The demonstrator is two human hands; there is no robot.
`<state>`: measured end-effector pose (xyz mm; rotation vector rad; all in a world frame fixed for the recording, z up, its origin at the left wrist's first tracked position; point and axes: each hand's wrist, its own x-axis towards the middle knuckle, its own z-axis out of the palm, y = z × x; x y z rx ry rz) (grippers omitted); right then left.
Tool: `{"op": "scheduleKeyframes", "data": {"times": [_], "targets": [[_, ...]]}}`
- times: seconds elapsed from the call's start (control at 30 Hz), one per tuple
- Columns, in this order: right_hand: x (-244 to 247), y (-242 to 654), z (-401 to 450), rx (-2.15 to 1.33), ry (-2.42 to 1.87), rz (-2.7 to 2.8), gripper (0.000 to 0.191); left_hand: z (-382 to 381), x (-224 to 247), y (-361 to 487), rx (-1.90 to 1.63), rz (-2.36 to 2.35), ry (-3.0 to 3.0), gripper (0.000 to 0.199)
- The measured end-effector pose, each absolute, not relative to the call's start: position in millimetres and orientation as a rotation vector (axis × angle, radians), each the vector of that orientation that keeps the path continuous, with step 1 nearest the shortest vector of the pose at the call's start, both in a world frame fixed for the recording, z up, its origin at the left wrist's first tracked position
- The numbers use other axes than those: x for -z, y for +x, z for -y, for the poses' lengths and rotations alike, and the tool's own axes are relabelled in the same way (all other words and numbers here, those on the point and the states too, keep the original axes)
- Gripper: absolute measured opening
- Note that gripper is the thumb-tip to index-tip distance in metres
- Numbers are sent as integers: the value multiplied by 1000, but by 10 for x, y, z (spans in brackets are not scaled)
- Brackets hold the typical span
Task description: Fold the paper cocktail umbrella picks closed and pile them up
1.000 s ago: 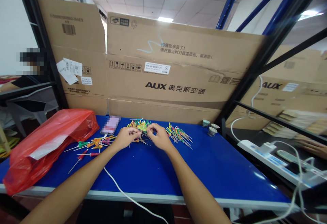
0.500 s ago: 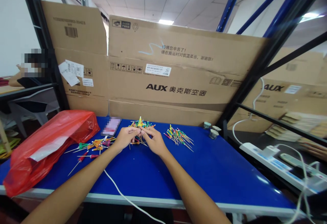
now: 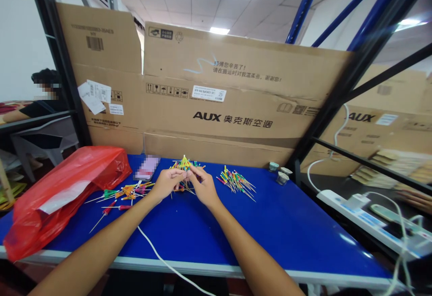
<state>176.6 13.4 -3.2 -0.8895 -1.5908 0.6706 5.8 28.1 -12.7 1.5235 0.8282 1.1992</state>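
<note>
blue workbench | AUX cartons behind | left grip, right grip: closed on coloured picks

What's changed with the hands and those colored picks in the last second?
The left hand and right hand have drawn together, fingertips now meeting over the middle pile of cocktail picks, whose yellow tip stands up more sharply. Whether they grip picks, I cannot tell. The other bunch of picks and the red plastic bag stayed put.
</note>
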Motion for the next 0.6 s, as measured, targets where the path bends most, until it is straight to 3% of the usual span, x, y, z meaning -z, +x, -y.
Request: {"op": "scheduleKeyframes", "data": {"times": [0.2,0.4,0.6], "targets": [[89,1686,-146,-1075,-790,1275,17,-234,123,81,-1167,-826,1671,38],[66,1655,-112,-1435,-650,1018,28,-167,87,94,-1147,-861,1817,37],[66,1659,-110,-1476,-594,932,29,-173,79,80,-1108,-925,1917,38]]}}
